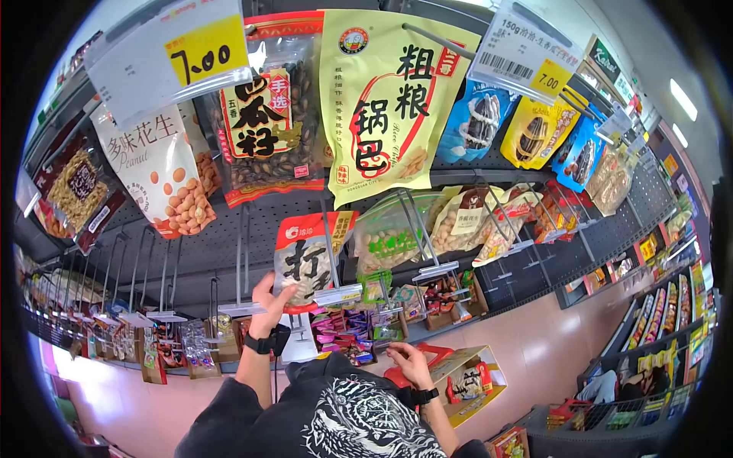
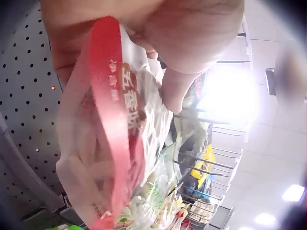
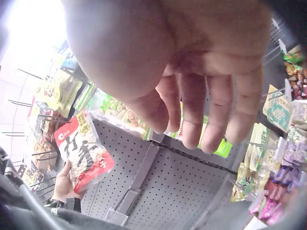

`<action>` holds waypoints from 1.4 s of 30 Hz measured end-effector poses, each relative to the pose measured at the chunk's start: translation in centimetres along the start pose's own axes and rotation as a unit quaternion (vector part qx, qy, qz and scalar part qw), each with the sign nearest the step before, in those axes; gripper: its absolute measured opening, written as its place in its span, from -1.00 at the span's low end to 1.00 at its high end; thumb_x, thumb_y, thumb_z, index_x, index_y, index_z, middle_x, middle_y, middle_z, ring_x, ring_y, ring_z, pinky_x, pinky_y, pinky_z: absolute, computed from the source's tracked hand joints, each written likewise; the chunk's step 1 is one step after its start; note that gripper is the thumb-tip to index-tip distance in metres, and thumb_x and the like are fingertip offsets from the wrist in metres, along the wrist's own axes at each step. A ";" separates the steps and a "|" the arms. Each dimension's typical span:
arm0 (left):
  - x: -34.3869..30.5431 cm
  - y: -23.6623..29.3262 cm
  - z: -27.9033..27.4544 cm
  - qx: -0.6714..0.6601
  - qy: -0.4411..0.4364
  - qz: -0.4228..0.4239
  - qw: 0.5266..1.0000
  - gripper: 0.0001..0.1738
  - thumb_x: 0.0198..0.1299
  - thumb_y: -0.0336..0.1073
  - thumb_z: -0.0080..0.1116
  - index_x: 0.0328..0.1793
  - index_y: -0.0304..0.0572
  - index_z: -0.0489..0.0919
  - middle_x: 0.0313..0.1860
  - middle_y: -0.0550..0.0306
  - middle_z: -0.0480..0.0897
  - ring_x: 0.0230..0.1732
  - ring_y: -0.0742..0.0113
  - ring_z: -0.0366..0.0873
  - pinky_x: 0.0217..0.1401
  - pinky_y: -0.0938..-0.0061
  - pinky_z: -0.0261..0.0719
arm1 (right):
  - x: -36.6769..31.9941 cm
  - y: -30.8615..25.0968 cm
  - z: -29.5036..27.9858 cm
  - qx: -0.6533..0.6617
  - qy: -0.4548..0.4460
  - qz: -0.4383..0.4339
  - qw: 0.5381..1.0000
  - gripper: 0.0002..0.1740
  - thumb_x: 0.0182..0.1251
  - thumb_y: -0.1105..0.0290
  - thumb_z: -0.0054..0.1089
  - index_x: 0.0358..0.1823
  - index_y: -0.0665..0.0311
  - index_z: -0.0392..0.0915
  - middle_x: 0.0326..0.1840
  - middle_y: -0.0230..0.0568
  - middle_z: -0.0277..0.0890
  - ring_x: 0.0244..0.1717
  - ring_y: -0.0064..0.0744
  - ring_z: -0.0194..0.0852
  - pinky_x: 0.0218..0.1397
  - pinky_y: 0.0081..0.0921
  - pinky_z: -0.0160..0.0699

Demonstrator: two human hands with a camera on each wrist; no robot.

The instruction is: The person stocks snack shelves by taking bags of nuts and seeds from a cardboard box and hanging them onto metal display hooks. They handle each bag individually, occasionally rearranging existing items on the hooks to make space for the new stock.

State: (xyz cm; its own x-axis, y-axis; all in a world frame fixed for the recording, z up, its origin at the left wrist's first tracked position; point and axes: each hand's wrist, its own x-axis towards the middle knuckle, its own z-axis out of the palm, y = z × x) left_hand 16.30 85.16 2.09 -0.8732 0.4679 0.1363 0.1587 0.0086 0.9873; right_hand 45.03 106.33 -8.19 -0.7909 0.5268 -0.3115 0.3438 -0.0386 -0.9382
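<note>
My left hand (image 1: 269, 304) grips the lower left edge of a red-and-white snack bag (image 1: 304, 256) with large black characters, upright in front of the hanging shelf. In the left wrist view, the thumb (image 2: 175, 91) lies along one face of the bag (image 2: 112, 129), whose red bottom edge faces the camera. The right wrist view shows that bag (image 3: 85, 151) tilted, with the left hand (image 3: 64, 184) at its bottom. My right hand (image 1: 412, 365) is low in front of the rack, apart from the bag; its loosely bent fingers (image 3: 218, 112) hold nothing.
Metal pegs carry snack bags, including a yellow bag (image 1: 389, 107) and a seed bag (image 1: 271, 114). A peanut bag (image 1: 156, 168) hangs left. Price tags (image 1: 527, 49) project forward above. Below are small purple packets (image 1: 340, 324). An open carton (image 1: 492, 366) stands on the floor.
</note>
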 end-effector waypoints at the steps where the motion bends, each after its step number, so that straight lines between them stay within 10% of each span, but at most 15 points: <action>1: -0.5 0.3 -0.3 -0.001 -0.005 -0.001 1.000 -0.68 0.08 -0.31 0.30 -0.10 -0.37 0.56 -0.23 0.14 0.63 -0.22 0.49 0.49 -0.12 0.54 0.46 | -0.1 -0.2 0.2 -0.006 -0.008 -0.003 1.000 -0.72 0.30 0.37 0.17 -0.02 0.34 0.53 -0.26 -0.29 0.61 -0.24 -0.60 0.51 -0.14 -0.62 0.46; 17: -7.4 -2.2 1.0 -0.445 -0.214 -0.170 0.853 -0.50 0.05 -0.34 0.26 0.11 -0.45 0.46 0.03 -0.06 0.59 0.02 0.14 0.58 0.14 0.24 0.51 | -3.2 -0.2 -0.5 -0.071 -0.042 0.019 0.996 -0.70 0.33 0.36 0.12 0.05 0.31 0.51 -0.11 -0.28 0.62 -0.09 -0.53 0.56 -0.01 -0.59 0.50; 21: -8.8 -3.0 2.3 -0.405 -0.261 -0.159 0.861 -0.25 -0.03 -0.34 0.33 0.31 -0.36 0.29 0.12 -0.08 0.53 0.09 0.05 0.54 0.20 0.17 0.48 | -4.8 0.1 -3.1 -0.068 -0.038 0.046 0.996 -0.69 0.33 0.37 0.13 0.05 0.32 0.50 -0.08 -0.25 0.61 -0.06 -0.53 0.55 0.02 -0.58 0.49; 23: -9.4 -3.6 3.3 -0.401 -0.278 -0.193 0.851 -0.52 -0.05 -0.36 0.34 0.02 -0.45 0.55 0.03 -0.06 0.60 0.04 0.08 0.57 0.16 0.24 0.49 | -5.1 1.4 -4.4 -0.052 -0.030 0.045 0.997 -0.69 0.32 0.37 0.13 0.05 0.33 0.50 -0.07 -0.24 0.61 -0.05 -0.52 0.55 0.03 -0.57 0.49; 27: -10.6 -5.3 7.2 -0.305 -0.322 -0.249 0.861 -0.47 0.02 -0.26 0.33 0.08 -0.44 0.50 -0.01 0.05 0.61 0.00 0.28 0.56 0.13 0.38 0.47 | -6.2 2.5 -6.9 -0.032 -0.033 0.021 0.999 -0.68 0.34 0.34 0.13 0.05 0.35 0.50 -0.07 -0.24 0.61 -0.04 -0.52 0.55 0.05 -0.56 0.49; 34: -11.3 -4.7 18.3 -0.211 -0.389 -0.242 0.863 -0.49 0.13 -0.27 0.23 0.16 -0.41 0.45 0.01 0.13 0.59 0.00 0.42 0.50 0.12 0.47 0.44 | -9.8 1.9 -13.8 0.323 -0.103 -0.073 0.938 -0.34 0.40 0.21 0.01 0.40 0.37 0.03 0.28 -0.08 0.29 0.25 -0.29 0.31 0.20 -0.39 0.36; 42: -15.4 -1.8 33.3 -0.009 -0.542 -0.168 0.824 -0.60 0.12 -0.36 0.27 0.09 -0.33 0.52 -0.13 0.18 0.61 -0.12 0.49 0.51 -0.02 0.54 0.47 | -15.2 4.4 -20.0 0.230 0.162 -0.028 0.959 -0.66 0.15 0.46 0.32 -0.03 0.39 0.55 -0.09 -0.34 0.59 -0.08 -0.54 0.50 0.05 -0.52 0.46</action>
State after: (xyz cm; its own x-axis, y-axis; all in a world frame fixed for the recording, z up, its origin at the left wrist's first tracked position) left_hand 44.75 107.34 -4.54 0.0584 0.9556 -0.2888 -0.0227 0.2904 0.9566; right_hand 68.71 115.12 -4.54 -0.5771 0.7722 -0.2657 -0.0132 -0.3341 -0.9424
